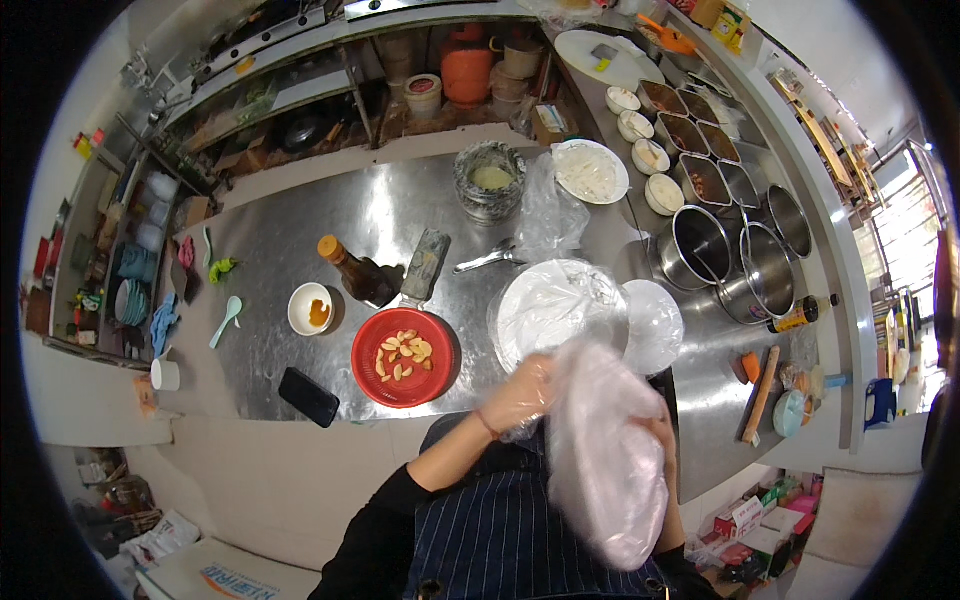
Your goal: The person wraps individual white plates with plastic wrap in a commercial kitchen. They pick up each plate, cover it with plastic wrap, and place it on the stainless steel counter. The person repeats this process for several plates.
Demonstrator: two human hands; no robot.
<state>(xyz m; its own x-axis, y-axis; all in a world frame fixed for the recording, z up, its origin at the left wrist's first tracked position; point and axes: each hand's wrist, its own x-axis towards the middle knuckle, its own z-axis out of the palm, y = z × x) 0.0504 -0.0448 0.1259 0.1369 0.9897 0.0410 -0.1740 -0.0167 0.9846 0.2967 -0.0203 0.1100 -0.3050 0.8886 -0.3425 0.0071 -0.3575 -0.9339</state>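
My left hand (529, 390), with a thin red band at its wrist, pinches clear plastic film at the upper edge of a plate-like white thing in plastic film (607, 457). That thing is tilted steeply in front of my apron and blurred. My right hand (656, 435) grips its right edge, partly covered by the film. Just beyond my hands a large white plate covered in clear film (551, 307) lies on the steel table (262, 390). A smaller film-covered plate (654, 326) sits beside it on the right.
Left of my hands are a red plastic basket (367, 367) with peeled garlic cloves (405, 352), a phone (309, 396), a bowl with brown sauce (310, 309), a brown bottle (364, 277) and a whetstone (426, 262). A stone mortar (489, 184) stands behind; steel pots (694, 247) stand right.
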